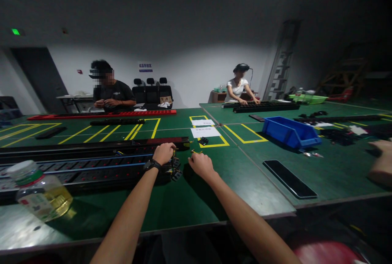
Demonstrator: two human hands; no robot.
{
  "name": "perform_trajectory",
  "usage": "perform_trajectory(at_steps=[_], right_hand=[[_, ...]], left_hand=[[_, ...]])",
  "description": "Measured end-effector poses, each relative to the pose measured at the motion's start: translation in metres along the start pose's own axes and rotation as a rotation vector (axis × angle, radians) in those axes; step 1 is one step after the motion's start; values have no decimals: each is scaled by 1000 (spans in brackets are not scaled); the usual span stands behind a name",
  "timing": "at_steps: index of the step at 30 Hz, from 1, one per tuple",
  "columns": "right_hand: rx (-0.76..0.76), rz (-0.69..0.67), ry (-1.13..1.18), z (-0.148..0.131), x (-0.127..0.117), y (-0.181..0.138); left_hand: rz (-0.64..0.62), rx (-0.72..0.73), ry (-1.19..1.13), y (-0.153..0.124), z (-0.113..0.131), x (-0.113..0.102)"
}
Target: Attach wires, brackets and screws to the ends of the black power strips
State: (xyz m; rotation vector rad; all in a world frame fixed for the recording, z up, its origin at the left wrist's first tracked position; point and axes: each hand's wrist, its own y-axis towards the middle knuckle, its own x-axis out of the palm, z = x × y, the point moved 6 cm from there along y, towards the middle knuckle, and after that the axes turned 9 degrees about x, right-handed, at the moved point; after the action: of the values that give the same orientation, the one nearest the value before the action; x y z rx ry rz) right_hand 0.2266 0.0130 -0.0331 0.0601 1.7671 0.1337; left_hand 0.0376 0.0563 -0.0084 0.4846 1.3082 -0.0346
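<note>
My left hand (164,153), with a black watch (152,165) on its wrist, is closed at the right end of the long black rails (101,170); what its fingers pinch is hidden. Several small black connectors (175,169) hang just below and beside it. To the right, my right hand (200,164) is closed on a thin yellow wire (196,152) that shows above its fingers. Between the two hands lies a narrow gap of green table. A small black part (203,141) rests beyond my right hand on the yellow tape marking.
A bottle of yellow liquid (43,192) stands at the near left. To the right are a phone (289,179) and a blue bin (290,133). White paper sheets (204,132) lie ahead. Another person's hand (381,162) is at the right edge; two people work across the green table (245,182).
</note>
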Motion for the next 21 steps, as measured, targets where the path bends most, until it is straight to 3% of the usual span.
perform_trajectory(at_steps=[21], right_hand=[[-170, 27, 26, -11, -4, -4]], left_hand=[[-6, 10, 14, 0, 0, 1]])
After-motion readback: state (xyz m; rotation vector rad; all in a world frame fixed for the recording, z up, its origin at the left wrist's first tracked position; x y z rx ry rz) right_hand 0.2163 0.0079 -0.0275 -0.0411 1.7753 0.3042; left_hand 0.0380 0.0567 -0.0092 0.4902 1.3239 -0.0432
